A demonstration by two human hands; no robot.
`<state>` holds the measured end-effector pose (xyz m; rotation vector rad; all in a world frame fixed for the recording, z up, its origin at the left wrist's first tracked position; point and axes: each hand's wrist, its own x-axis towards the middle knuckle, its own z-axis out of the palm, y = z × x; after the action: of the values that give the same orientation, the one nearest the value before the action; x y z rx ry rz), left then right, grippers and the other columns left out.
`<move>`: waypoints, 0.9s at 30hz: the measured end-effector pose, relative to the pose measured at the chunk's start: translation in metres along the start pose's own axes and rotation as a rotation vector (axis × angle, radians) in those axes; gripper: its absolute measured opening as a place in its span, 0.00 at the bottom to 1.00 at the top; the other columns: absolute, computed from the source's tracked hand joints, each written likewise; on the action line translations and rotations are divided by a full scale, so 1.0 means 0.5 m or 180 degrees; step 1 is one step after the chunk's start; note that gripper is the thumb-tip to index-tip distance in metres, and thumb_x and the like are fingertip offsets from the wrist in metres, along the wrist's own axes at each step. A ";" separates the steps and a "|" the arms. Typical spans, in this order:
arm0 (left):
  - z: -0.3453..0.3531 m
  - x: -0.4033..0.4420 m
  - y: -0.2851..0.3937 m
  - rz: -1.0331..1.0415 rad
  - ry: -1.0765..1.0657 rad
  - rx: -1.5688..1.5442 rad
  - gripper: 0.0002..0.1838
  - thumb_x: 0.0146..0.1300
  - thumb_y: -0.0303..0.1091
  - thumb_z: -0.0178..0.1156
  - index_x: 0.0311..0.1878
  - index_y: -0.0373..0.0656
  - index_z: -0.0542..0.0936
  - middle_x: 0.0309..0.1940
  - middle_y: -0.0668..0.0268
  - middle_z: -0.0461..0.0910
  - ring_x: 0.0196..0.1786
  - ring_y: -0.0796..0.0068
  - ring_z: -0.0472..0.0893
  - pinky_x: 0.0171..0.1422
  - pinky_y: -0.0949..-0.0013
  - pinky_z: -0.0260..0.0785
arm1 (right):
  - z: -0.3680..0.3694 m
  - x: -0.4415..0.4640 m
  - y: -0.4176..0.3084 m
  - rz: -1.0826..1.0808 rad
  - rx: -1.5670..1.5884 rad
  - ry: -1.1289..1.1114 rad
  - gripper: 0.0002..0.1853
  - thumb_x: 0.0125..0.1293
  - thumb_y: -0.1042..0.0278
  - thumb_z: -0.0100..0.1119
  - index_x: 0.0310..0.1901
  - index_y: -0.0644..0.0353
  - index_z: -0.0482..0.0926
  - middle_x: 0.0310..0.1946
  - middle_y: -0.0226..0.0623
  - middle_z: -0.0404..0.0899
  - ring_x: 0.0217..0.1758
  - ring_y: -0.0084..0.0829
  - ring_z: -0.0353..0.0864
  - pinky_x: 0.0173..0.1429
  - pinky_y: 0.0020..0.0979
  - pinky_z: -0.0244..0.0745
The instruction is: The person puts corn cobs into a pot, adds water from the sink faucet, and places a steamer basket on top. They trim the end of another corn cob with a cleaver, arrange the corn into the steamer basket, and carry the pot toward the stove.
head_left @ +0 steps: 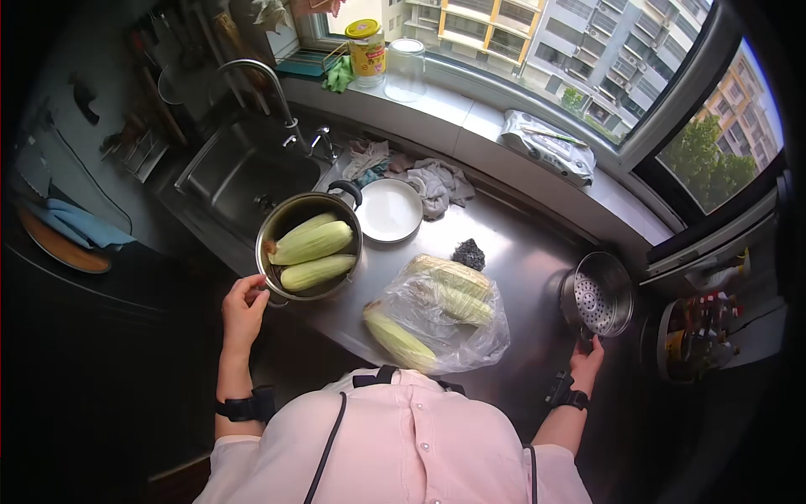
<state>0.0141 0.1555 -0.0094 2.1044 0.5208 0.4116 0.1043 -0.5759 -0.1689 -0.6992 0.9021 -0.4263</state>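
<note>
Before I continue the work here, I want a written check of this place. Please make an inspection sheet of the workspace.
Surface: metal counter, shiny with glare; wetness cannot be told.
Main things: husked-on corn in pot; more corn at clear plastic bag; perforated steamer at the right.
Clutter: white plate, crumpled cloths, dark scrubber.
Left grip: left hand at the pot's near side; exact hold unclear.
Right grip: right hand on the steamer's handle.
Cables: black cord hangs over the pink shirt.
Surroundings: sink at left; jars and packet on windowsill.
Other people: nothing seen.
</note>
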 end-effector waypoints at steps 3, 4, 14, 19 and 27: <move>-0.022 -0.038 0.004 -0.0121 0.0211 0.0004 0.14 0.61 0.19 0.64 0.51 0.36 0.83 0.44 0.64 0.83 0.40 0.79 0.83 0.48 0.75 0.75 | -0.037 -0.124 0.027 0.0173 -0.0092 -0.0253 0.13 0.72 0.71 0.57 0.55 0.65 0.77 0.49 0.42 0.84 0.50 0.36 0.87 0.47 0.34 0.89; -0.028 -0.051 0.008 -0.0188 0.0273 -0.0012 0.15 0.61 0.19 0.64 0.51 0.37 0.83 0.44 0.64 0.84 0.40 0.79 0.84 0.48 0.74 0.75 | -0.022 -0.205 0.030 0.0191 -0.0067 -0.0361 0.16 0.72 0.71 0.57 0.58 0.65 0.76 0.51 0.42 0.84 0.51 0.36 0.87 0.49 0.34 0.88; -0.054 0.046 0.071 0.0506 0.0305 -0.0937 0.25 0.69 0.29 0.64 0.68 0.38 0.73 0.56 0.58 0.79 0.54 0.76 0.80 0.59 0.70 0.73 | 0.358 -0.614 0.159 0.1377 -0.1107 -0.3110 0.10 0.75 0.71 0.54 0.53 0.65 0.77 0.45 0.39 0.84 0.45 0.32 0.86 0.55 0.36 0.82; -0.054 0.215 0.049 0.0912 0.0327 -0.0979 0.37 0.71 0.43 0.64 0.76 0.39 0.62 0.66 0.51 0.73 0.66 0.62 0.75 0.67 0.63 0.70 | 0.486 -0.720 0.369 0.1943 -0.1672 -0.3198 0.11 0.74 0.71 0.57 0.51 0.70 0.77 0.43 0.44 0.84 0.41 0.33 0.86 0.49 0.33 0.86; -0.026 0.375 -0.027 0.1342 -0.0639 0.0859 0.40 0.67 0.45 0.65 0.73 0.30 0.63 0.73 0.48 0.64 0.73 0.49 0.67 0.76 0.57 0.61 | 0.518 -0.812 0.515 0.1670 -0.1817 -0.2370 0.11 0.73 0.69 0.60 0.49 0.70 0.78 0.40 0.43 0.85 0.36 0.32 0.87 0.46 0.33 0.87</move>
<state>0.1653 0.2667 0.0035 2.4892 0.0086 0.3751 0.1038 -0.0527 -0.0125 -1.0030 0.4471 0.5643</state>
